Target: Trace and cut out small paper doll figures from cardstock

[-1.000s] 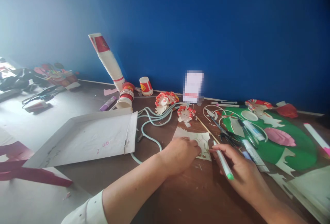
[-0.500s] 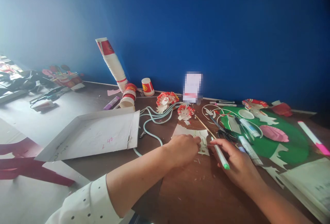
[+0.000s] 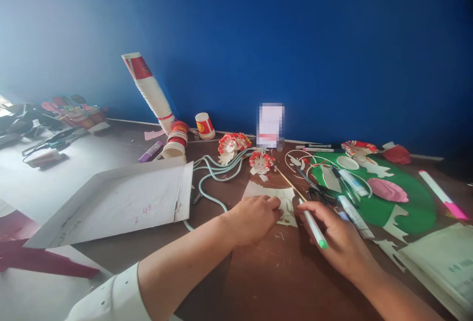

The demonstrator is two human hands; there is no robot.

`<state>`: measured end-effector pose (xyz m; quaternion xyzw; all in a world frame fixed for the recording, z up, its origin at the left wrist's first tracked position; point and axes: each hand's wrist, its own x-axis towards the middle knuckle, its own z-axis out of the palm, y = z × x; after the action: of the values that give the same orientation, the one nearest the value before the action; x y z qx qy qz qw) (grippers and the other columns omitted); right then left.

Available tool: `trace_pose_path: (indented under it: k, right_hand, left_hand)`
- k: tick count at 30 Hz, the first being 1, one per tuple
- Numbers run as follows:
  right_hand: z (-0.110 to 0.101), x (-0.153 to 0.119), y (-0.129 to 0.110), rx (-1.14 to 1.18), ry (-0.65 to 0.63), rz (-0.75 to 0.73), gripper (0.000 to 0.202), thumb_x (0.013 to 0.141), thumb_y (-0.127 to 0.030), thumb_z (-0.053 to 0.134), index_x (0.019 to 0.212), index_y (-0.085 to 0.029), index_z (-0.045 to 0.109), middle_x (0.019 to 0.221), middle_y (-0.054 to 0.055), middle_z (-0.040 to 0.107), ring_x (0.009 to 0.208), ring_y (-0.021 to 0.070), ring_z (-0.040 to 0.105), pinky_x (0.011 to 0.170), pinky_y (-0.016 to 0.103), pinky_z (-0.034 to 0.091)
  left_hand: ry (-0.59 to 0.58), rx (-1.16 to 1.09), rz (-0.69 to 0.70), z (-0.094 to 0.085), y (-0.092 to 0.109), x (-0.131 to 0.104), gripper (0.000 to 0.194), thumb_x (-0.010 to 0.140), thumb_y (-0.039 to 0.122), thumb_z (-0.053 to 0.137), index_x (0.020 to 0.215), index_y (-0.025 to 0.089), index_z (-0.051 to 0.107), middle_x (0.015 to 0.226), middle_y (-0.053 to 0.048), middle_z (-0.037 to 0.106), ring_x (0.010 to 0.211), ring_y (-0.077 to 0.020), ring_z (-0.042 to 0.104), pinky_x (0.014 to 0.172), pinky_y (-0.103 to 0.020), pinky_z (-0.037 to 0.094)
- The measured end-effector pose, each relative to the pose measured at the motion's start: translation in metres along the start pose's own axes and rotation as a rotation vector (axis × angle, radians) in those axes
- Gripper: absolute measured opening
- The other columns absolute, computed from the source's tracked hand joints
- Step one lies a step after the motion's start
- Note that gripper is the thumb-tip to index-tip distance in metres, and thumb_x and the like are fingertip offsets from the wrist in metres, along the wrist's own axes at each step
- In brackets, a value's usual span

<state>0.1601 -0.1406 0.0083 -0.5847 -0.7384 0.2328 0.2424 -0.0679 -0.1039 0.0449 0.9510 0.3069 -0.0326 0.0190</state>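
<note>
A small sheet of pale paper (image 3: 288, 200) with drawn outlines lies on the brown table. My left hand (image 3: 256, 217) rests on its left part with the fingers curled; whether they pinch anything is hidden. At the paper's right edge, my right hand (image 3: 332, 227) is closed round a white marker with a green end (image 3: 313, 225). The green end points towards me, and the marker's other end is by my fingertips. A thin wooden stick (image 3: 290, 182) lies just beyond the paper, with black-handled scissors (image 3: 321, 193) to its right.
A large white box lid (image 3: 121, 203) lies at left, before stacked paper cups (image 3: 153, 97). Pale blue cord (image 3: 207, 183) curls behind my left arm. At right are a green disc (image 3: 421, 203), glue tubes (image 3: 354, 217), a pink marker (image 3: 439, 190) and a pale packet (image 3: 443, 262).
The view has shifted slightly, so the table items appear further left. Both hands stay by the paper, and the marker remains in my right hand.
</note>
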Motion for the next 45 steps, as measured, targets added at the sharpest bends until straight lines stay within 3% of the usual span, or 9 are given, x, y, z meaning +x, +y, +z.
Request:
trace_pose_path:
  k: [8, 13, 17, 24, 36, 41, 45]
  right_hand:
    - [0.002, -0.002, -0.001, -0.008, 0.025, -0.011, 0.025, 0.095, -0.036, 0.047, 0.114, -0.027, 0.060, 0.086, 0.001, 0.076, 0.078, 0.0190, 0.073, 0.059, 0.024, 0.053]
    - [0.002, -0.005, -0.002, -0.021, 0.101, -0.016, 0.025, 0.095, -0.041, 0.048, 0.111, -0.028, 0.062, 0.087, 0.002, 0.076, 0.076, 0.0194, 0.073, 0.059, 0.025, 0.054]
    - [0.001, -0.007, -0.007, -0.012, 0.089, -0.043, 0.022, 0.094, -0.038, 0.048, 0.106, -0.030, 0.064, 0.089, 0.001, 0.076, 0.080, 0.0208, 0.073, 0.068, 0.028, 0.055]
    - [0.004, -0.015, -0.004, -0.027, 0.018, -0.070, 0.029, 0.092, -0.032, 0.045, 0.116, -0.029, 0.061, 0.069, -0.001, 0.073, 0.050, 0.0171, 0.066, 0.053, 0.025, 0.052]
    - [0.003, -0.013, -0.003, -0.005, -0.005, -0.013, 0.026, 0.094, -0.036, 0.044, 0.113, -0.030, 0.061, 0.063, -0.005, 0.070, 0.049, 0.0167, 0.066, 0.049, 0.024, 0.050]
    - [0.004, -0.012, 0.003, -0.038, -0.032, -0.057, 0.026, 0.094, -0.034, 0.046, 0.116, -0.031, 0.060, 0.083, -0.001, 0.078, 0.065, 0.0178, 0.073, 0.058, 0.024, 0.055]
    - [0.004, -0.012, 0.004, -0.058, -0.024, -0.053, 0.027, 0.094, -0.033, 0.046, 0.117, -0.031, 0.060, 0.084, -0.001, 0.078, 0.068, 0.0185, 0.074, 0.060, 0.024, 0.055]
  left_hand:
    - [0.069, -0.055, -0.020, 0.006, 0.005, -0.001, 0.026, 0.091, 0.015, 0.050, 0.113, 0.017, 0.063, 0.110, -0.010, 0.064, 0.102, -0.0220, 0.059, 0.087, -0.034, 0.047]
    - [0.017, -0.084, -0.019, 0.001, 0.005, 0.002, 0.015, 0.089, 0.014, 0.053, 0.098, 0.015, 0.066, 0.105, -0.008, 0.065, 0.099, -0.0224, 0.060, 0.086, -0.034, 0.048]
    - [0.025, -0.081, 0.002, -0.002, 0.005, 0.000, 0.017, 0.090, 0.015, 0.053, 0.101, 0.014, 0.066, 0.108, -0.008, 0.065, 0.101, -0.0232, 0.059, 0.089, -0.035, 0.048]
    - [0.102, -0.080, 0.006, 0.007, 0.002, -0.004, 0.021, 0.096, 0.020, 0.047, 0.106, 0.014, 0.065, 0.113, -0.009, 0.065, 0.105, -0.0208, 0.058, 0.093, -0.033, 0.047]
    - [0.123, -0.054, 0.008, 0.009, 0.002, -0.006, 0.022, 0.096, 0.020, 0.048, 0.108, 0.014, 0.065, 0.116, -0.010, 0.064, 0.106, -0.0216, 0.057, 0.095, -0.035, 0.046]
    - [0.138, -0.039, 0.028, 0.012, 0.002, -0.004, 0.022, 0.097, 0.020, 0.047, 0.106, 0.015, 0.065, 0.122, -0.010, 0.062, 0.111, -0.0217, 0.056, 0.096, -0.035, 0.046]
    - [0.141, -0.030, 0.028, 0.013, 0.002, -0.003, 0.022, 0.096, 0.020, 0.046, 0.107, 0.015, 0.065, 0.123, -0.010, 0.062, 0.113, -0.0221, 0.055, 0.097, -0.035, 0.045]
